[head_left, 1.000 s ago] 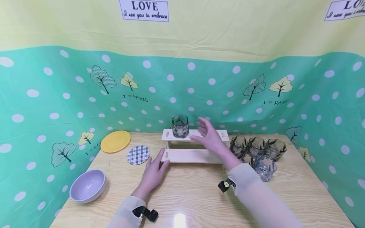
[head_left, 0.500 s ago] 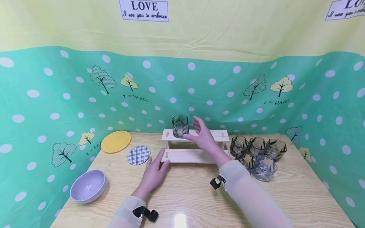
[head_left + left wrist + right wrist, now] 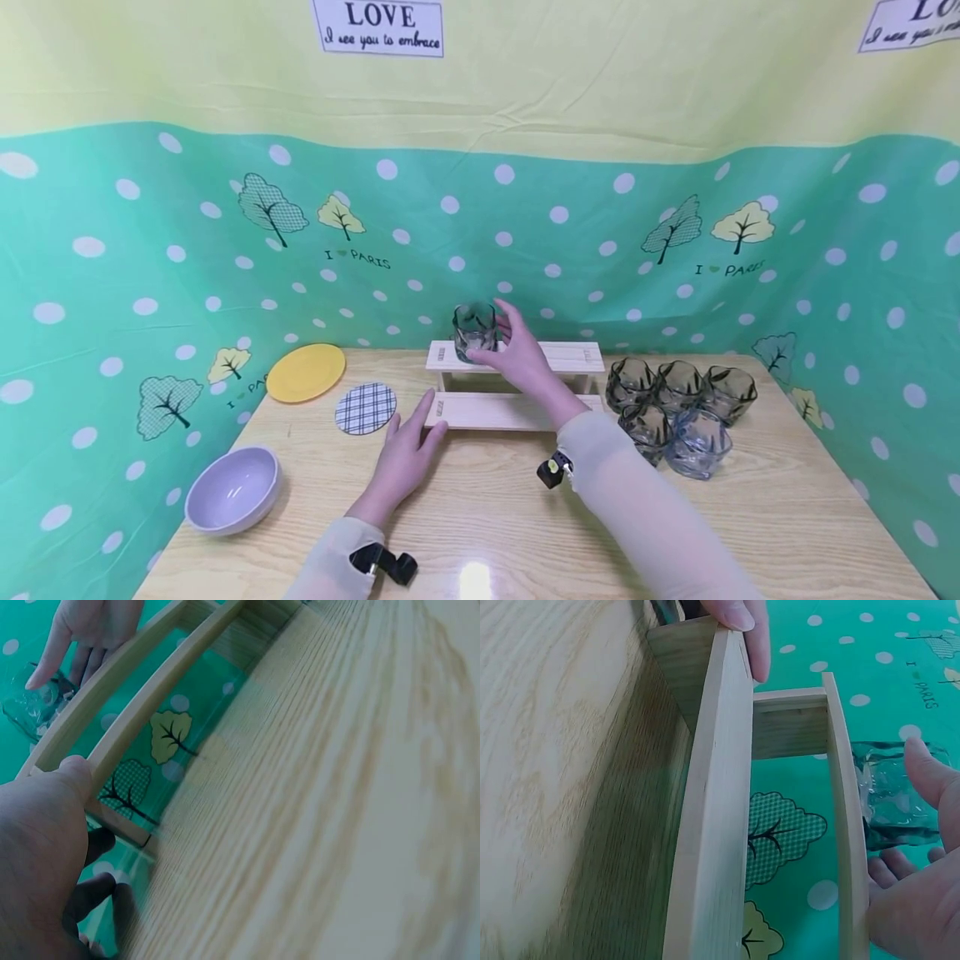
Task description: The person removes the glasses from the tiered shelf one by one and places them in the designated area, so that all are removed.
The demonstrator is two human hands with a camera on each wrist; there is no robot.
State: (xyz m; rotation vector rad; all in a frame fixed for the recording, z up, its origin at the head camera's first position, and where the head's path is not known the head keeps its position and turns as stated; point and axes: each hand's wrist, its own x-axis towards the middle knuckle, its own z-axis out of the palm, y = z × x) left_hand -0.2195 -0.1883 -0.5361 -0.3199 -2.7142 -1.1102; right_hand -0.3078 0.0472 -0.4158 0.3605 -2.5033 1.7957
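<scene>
A grey-tinted glass tumbler (image 3: pixel 472 325) stands upright on the upper tier, left of centre, of a two-tier wooden shelf (image 3: pixel 491 412). My right hand (image 3: pixel 521 358) reaches around its right side, thumb in front and fingers behind, in a loose curve. From the right wrist, the thumb overlaps the tumbler (image 3: pixel 892 796) and the other fingers sit beside its base. My left hand (image 3: pixel 405 458) holds the left end of the shelf's lower tier. In the left wrist view its thumb (image 3: pixel 73 772) lies at the wooden edge, with the fingers bent at the outer side.
Several more tumblers (image 3: pixel 678 385) are grouped on the table right of the shelf, close to my right forearm. To the left are a checked round coaster (image 3: pixel 365 408), a yellow plate (image 3: pixel 305 372) and a lilac bowl (image 3: pixel 233 490). A patterned cloth (image 3: pixel 558 250) hangs behind.
My right hand has moved left along the upper tier, from beside the tumbler to around its right side. The left hand and the shelf have stayed in place.
</scene>
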